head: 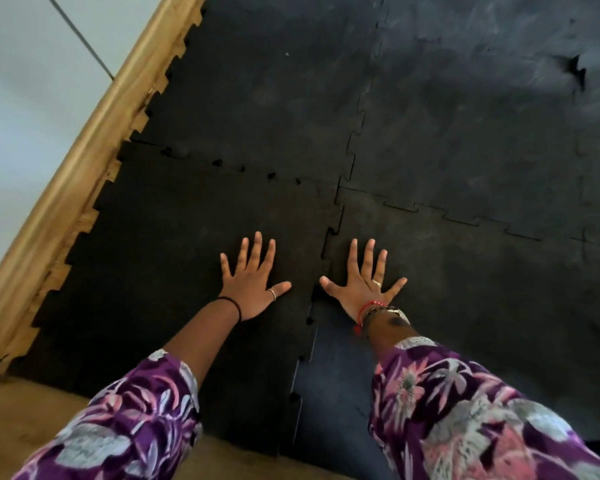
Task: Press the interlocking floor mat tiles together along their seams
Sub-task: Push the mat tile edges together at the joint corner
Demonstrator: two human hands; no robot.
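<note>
- Head view shows two hands flat on black floor mat tiles (447, 133).
- Left hand (252, 284) lies on the near left tile (174, 244), fingers (257, 247) spread wide.
- Right hand (362, 287) lies on the near right tile (482, 289), fingers spread too.
- One wavy puzzle seam (326, 244) runs between them toward 12 o'clock.
- Four big tiles meet at a corner; more show at 2 o'clock.
- Tiles look rubbery and dull, with tooth-shaped edges.
- Wooden baseboard (94, 133) runs along at 10 o'clock.
</note>
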